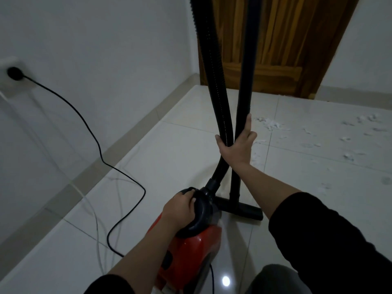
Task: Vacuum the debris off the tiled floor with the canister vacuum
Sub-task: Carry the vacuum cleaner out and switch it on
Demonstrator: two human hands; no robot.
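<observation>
1. Head view: one red canister vacuum (191, 249) sits on the tiled floor (161, 158) at bottom centre, its dark front cap toward the door.
2. Two hands show. The left hand (180, 209) grips the dark rounded top of the canister, fingers curled over it.
3. The right hand (237, 145) holds two black tubes together: one ribbed hose (210, 66) and one smooth wand (246, 66), thumb round the hose and a finger stretched up along the wand.
4. One black floor nozzle (239, 209) rests on the tile just beyond the canister, at the foot of the wand.
5. White debris (273, 125) lies scattered in many small bits on the tiles to the right, well apart from the nozzle.
6. One black power cord (93, 136) runs from one wall socket (12, 74) on the left across the floor toward the canister.
7. One wooden door (282, 43) stands behind the tubes.
</observation>
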